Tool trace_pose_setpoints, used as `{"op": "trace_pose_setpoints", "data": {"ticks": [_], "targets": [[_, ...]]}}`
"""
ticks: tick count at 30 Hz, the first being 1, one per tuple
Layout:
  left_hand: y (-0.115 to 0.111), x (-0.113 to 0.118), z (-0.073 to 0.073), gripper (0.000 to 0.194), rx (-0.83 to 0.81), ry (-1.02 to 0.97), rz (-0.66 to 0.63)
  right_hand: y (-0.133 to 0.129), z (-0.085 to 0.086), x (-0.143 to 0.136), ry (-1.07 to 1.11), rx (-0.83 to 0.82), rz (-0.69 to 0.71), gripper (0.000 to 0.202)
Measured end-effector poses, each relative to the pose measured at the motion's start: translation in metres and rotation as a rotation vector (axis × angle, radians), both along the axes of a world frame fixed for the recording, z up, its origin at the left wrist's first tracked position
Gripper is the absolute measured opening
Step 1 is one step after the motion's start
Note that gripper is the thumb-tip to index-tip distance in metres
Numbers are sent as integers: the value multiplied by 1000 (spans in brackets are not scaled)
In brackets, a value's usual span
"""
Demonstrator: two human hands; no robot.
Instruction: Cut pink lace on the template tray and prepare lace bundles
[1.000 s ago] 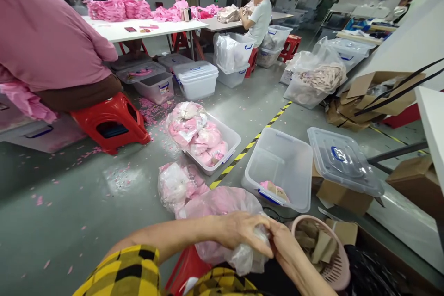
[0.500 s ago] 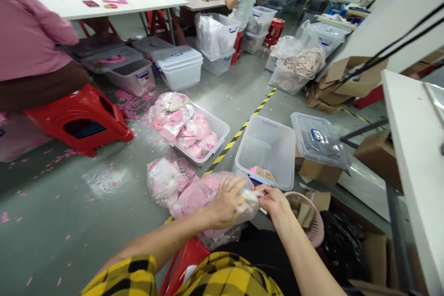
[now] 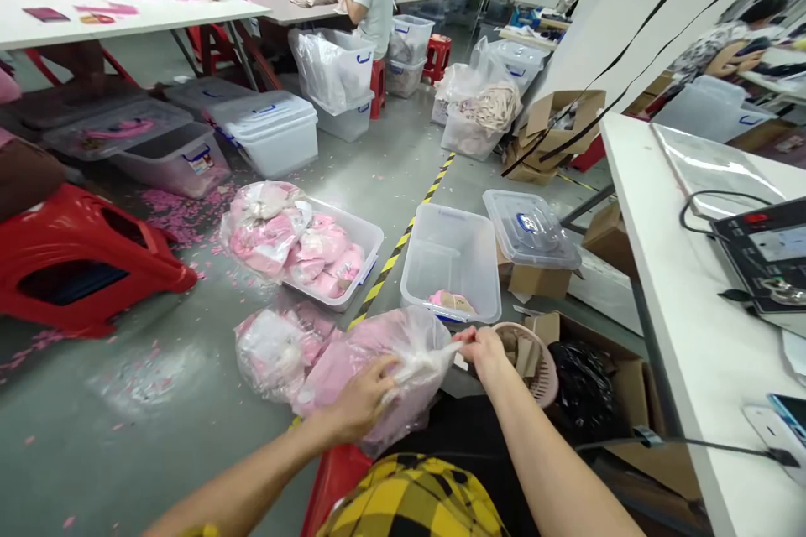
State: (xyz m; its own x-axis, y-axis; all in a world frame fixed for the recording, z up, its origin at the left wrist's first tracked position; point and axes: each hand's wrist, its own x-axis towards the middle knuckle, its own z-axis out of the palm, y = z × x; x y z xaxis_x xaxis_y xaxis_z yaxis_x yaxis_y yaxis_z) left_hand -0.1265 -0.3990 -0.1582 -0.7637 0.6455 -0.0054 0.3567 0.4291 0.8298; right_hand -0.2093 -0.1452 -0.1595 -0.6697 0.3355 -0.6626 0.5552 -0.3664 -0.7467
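A clear plastic bag of pink material lies in front of my knees. My right hand is closed on the bag's gathered, twisted end and holds it out to the right. Against the bag's near side, my left hand has its fingers curled round a fold of the plastic. Touching it on the left is another bag with pink and white contents. Just beyond, a clear bin holds a small pink and tan bundle at its bottom.
Pink-filled bags heap over a second bin. To the right are a bin lid on a carton, a pink basket, a black bag and a white table. A red stool stands left; pink scraps litter the floor.
The view has swung to the right, showing more of the white table. My left hand has moved down and left along the bag, away from my right hand, and more gathered plastic shows between them.
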Motion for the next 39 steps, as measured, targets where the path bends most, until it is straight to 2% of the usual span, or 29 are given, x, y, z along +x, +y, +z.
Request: {"op": "trace_pose_setpoints", "data": {"ticks": [2, 4, 7, 10, 13, 14, 16, 19, 21, 23, 26, 30, 33, 36, 39], "targets": [[14, -27, 21, 25, 176, -257, -2, -3, 11, 2, 57, 90, 95, 25], [33, -56, 36, 37, 216, -359, 24, -14, 24, 10, 144, 184, 233, 21], [67, -86, 44, 43, 265, -485, 144, -30, 47, 31, 332, 333, 453, 21], [92, -91, 47, 32, 324, -505, 175, -32, 68, 49, 502, 514, 573, 22], [94, -83, 47, 40, 374, -536, 59, -21, 79, 55, 566, 718, 625, 22], [91, -82, 45, 36, 366, -557, -3, -18, 80, 55, 567, 778, 643, 22], [85, -85, 36, 35, 204, -549, -60, -16, 79, 53, 567, 860, 713, 20], [82, -91, 27, 40, -22, -281, -54, -21, 75, 48, 556, 960, 764, 19], [84, -90, 29, 37, -96, -85, -61, -26, 73, 47, 541, 1017, 755, 18], [86, -85, 34, 27, -147, 9, -100, -27, 72, 47, 530, 1059, 746, 17], [93, -78, 40, 23, -189, -56, -130, -23, 71, 48, 535, 1080, 773, 18], [99, -77, 34, 31, -205, -174, -8, -13, 70, 48, 613, 1025, 870, 21], [93, -81, 33, 42, -202, -275, -10, -1, 65, 47, 666, 976, 953, 40], [83, -81, 42, 52, -187, -407, -45, 8, 57, 47, 653, 935, 1051, 30], [75, -80, 50, 46, -136, -517, -28, 9, 52, 44, 600, 940, 1070, 20]]}}
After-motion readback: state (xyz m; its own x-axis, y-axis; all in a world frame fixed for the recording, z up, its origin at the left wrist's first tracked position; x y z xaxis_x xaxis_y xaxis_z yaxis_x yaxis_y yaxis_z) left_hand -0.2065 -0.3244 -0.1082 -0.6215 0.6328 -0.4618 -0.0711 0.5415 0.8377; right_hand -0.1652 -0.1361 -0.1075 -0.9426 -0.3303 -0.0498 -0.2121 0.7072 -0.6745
